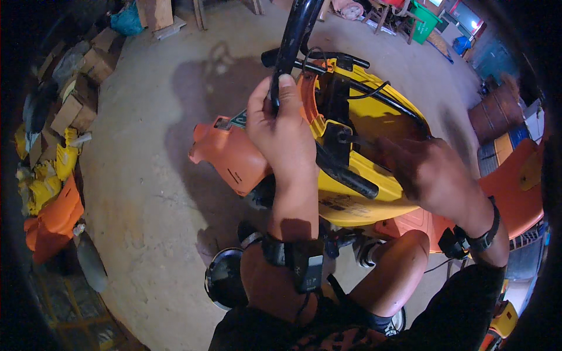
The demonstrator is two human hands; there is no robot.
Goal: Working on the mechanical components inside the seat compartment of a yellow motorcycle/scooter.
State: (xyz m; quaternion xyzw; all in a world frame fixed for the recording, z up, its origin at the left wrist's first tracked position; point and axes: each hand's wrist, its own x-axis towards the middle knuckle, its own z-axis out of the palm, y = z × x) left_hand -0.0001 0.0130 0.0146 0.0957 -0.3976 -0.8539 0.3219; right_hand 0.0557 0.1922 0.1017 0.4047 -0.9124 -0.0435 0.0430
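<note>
Left hand grips black tube; right hand at right side of yellow shell, can't tell if it grasps anything.

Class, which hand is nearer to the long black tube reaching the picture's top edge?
Left. The left hand grips the black tube around its lower part; the right hand is away to the right, beside the yellow shell.

Dim light, soft shadows on the floor, black fisheye rim
</note>
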